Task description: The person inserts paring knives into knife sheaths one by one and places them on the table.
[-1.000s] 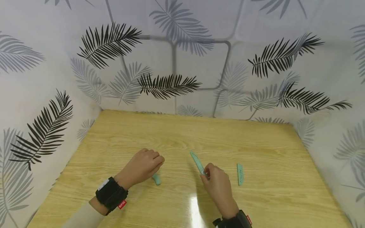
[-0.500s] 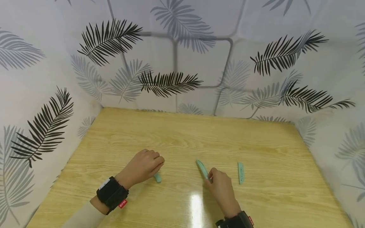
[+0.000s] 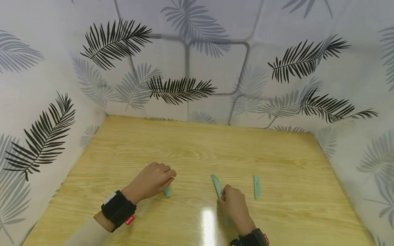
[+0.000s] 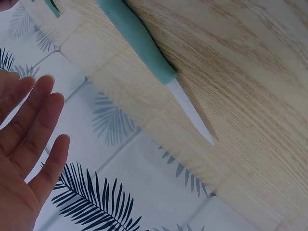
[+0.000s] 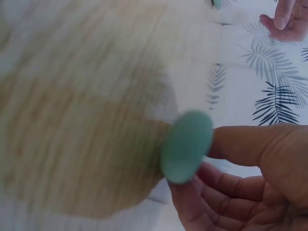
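A paring knife (image 4: 139, 43) with a mint-green handle and white blade lies on the table. My left hand (image 3: 152, 181) hovers above it and hides most of it in the head view. In the left wrist view the fingers (image 4: 41, 122) are loosely extended, apart from the knife, and hold nothing. My right hand (image 3: 235, 205) pinches a slim mint-green, knife-shaped object (image 3: 217, 185) between thumb and fingers, its pointed end aimed away from me. Its rounded near end (image 5: 186, 147) shows in the right wrist view. The fingers cover its middle.
A flat mint-green strip with raised lettering, like a blade cover (image 3: 257, 187), lies to the right of my right hand. The wood-grain table (image 3: 197, 147) ends at a leaf-patterned cloth (image 3: 172, 54) behind and at both sides. Light glares near the front.
My right hand has moved slightly towards me with the knife-shaped object, which has turned a little and sits lower. The left hand has stayed over the knife.
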Demonstrator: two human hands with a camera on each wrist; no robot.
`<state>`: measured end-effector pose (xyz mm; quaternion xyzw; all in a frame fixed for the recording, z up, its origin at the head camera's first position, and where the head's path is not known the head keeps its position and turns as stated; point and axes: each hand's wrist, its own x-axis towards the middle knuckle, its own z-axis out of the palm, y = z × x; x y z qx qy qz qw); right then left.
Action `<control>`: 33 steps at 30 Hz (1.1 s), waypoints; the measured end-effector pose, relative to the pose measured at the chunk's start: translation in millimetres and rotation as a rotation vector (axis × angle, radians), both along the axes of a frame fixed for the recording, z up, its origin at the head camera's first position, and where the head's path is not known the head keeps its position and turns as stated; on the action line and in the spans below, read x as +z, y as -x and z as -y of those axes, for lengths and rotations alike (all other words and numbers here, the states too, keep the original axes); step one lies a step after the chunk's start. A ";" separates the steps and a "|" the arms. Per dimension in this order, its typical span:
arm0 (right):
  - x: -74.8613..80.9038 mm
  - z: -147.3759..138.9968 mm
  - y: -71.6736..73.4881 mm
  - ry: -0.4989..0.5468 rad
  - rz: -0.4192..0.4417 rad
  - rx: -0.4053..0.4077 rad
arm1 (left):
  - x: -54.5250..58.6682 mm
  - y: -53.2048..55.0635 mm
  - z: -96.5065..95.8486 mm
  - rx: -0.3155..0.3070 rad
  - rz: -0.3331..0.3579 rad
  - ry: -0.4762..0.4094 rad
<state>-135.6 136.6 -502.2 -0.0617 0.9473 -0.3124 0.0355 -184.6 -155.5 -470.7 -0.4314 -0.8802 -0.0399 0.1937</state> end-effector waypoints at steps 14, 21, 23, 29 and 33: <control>-3.9 1.5 1.2 -0.042 0.032 -0.022 | -0.1 -1.8 -0.8 -0.013 0.065 0.009; -4.7 1.3 1.8 -0.043 0.045 -0.025 | -7.8 -3.2 3.3 -0.010 0.108 0.011; -5.1 0.9 1.3 -0.044 0.046 -0.019 | -10.2 -3.6 5.4 -0.002 0.131 0.015; -0.8 1.6 2.3 -0.048 0.004 -0.016 | -7.3 -2.8 15.7 0.061 0.161 0.015; 10.7 4.5 7.0 -0.070 -0.078 -0.015 | -1.6 -2.2 21.8 0.093 0.148 -0.010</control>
